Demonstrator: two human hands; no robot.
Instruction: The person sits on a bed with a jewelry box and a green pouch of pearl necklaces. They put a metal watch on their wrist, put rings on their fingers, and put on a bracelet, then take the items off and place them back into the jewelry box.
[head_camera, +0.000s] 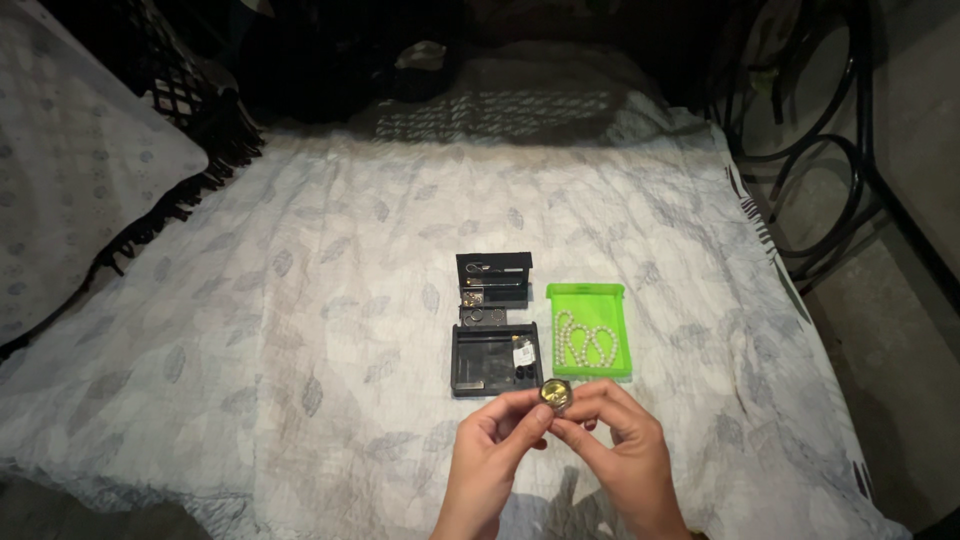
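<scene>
We hold a small round gold-faced watch head (553, 394) between both hands, low in the view and near the front edge of the bed. Our left hand (495, 440) pinches it from the left with thumb and fingertips closed on its rim; our right hand (620, 435) closes on it from the right, fingers curled around its side. The piece sits just in front of the open black jewellery box (496, 358), above the sheet and touching nothing but our fingers.

The box's tray lies flat, holding small dark and pale items too small to tell; its raised lid (494, 282) stands behind it with little metal pieces fixed inside. Just beside the box on the right lies a bright green tray (588, 292) with a white pearl necklace (584, 342) coiled in it.

All of this rests on a pale leaf-patterned bedsheet (330, 300), which spreads wide and bare to our left and beyond the box. A dark fringed cloth (190, 130) borders the far left, a black metal frame (830, 170) stands off the right edge, and the floor shows below the front hem.
</scene>
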